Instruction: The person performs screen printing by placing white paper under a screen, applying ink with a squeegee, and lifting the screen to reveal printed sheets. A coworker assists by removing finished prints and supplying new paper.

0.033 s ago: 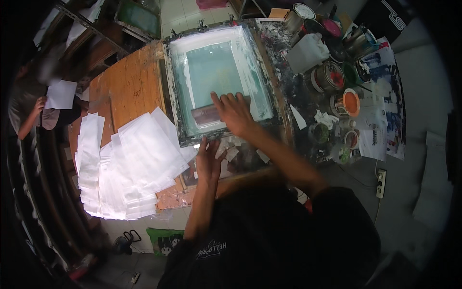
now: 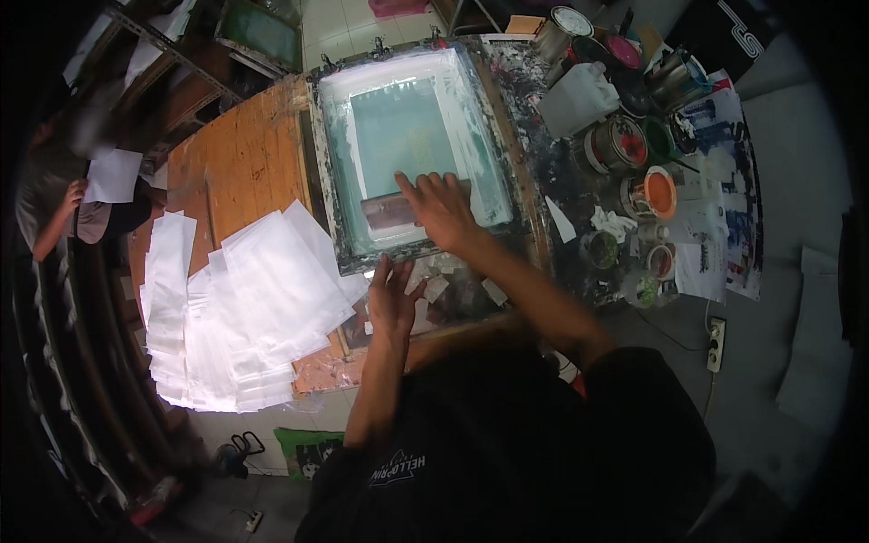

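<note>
My right hand grips a dark squeegee by its top, with the index finger stretched forward over it. The squeegee lies across the near part of a printing screen's pale green mesh. White ink or tape borders the mesh inside the stained frame. At the frame's near edge, my left hand has its fingers apart and nothing in it. Its fingertips are at or just under the edge; contact is hard to tell. What lies beneath the screen is hidden.
White paper sheets overlap in a loose pile on the wooden table at left. Ink cans, a whitish jug and an orange-filled pot crowd the right side. Clamps line the screen's far edge. Another person's hand holds paper.
The squeegee has shifted very slightly away from me, with my right hand on it. My left hand stays by the frame's near edge.
</note>
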A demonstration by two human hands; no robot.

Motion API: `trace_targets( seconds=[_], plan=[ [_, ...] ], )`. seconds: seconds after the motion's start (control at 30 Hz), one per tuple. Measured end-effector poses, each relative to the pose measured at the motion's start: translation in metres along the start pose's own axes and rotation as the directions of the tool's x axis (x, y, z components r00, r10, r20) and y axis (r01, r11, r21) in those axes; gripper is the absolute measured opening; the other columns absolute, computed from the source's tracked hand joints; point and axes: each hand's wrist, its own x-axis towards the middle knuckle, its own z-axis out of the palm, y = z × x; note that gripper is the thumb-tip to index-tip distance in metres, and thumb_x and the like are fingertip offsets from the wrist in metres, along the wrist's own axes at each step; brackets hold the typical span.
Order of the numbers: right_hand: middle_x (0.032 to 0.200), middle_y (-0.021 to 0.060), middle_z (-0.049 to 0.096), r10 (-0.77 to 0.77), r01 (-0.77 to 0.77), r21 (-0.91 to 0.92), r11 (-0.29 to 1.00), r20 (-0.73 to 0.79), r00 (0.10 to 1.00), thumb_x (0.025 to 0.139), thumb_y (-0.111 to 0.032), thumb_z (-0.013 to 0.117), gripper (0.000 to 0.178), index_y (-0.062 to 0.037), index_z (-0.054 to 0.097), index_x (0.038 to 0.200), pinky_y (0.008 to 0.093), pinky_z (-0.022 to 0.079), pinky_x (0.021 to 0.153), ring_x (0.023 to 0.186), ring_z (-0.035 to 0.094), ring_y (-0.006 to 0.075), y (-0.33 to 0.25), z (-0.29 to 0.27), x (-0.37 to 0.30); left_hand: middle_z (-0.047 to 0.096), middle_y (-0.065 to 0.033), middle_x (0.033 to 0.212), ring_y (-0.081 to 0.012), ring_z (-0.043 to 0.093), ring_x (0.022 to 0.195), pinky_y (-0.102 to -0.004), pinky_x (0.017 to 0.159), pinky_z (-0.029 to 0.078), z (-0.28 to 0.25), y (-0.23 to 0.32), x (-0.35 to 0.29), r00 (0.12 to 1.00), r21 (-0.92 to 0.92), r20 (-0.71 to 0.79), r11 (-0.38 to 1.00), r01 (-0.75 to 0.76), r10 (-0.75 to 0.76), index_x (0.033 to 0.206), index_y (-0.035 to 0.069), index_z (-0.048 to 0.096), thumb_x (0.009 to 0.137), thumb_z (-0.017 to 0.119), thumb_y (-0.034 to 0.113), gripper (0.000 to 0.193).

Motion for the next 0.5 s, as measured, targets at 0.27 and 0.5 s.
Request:
trace_targets(
  seconds=[0.27, 0.5],
  plan=[
    [0.099, 0.0113, 0.055, -0.061, 0.068, 0.057, 0.996, -0.113, 0.992, 0.082, -0.001, 0.065, 0.064, -0.0134, 0.053, 0.144, 0.0551, 0.035, 0.092, 0.102, 0.055, 0.0286, 0.009, 0.02, -0.005, 0.041, -0.0179, 0.147, -0.0307, 0.039, 0.144, -0.0634, 0.118, 0.019, -0.005, 0.0, 0.023, 0.999, -0.09, -0.017, 0.995, 0.045, -0.046, 0.151, 0.004, 0.029, 0.101, 0.058, 0.043, 0.07],
    [0.097, 0.0065, 0.054, -0.037, 0.039, 0.008, 0.999, -0.178, 0.983, 0.082, -0.003, 0.069, 0.064, -0.0173, 0.056, 0.143, 0.0771, 0.017, 0.112, 0.105, 0.056, 0.025, 0.033, 0.048, 0.038, 0.04, -0.017, 0.151, -0.0331, 0.037, 0.145, -0.0612, 0.112, 0.025, 0.001, 0.001, 0.02, 0.999, -0.016, 0.025, 1.0, -0.023, 0.024, 0.154, 0.008, 0.032, 0.103, 0.052, 0.042, 0.064]
  ],
)
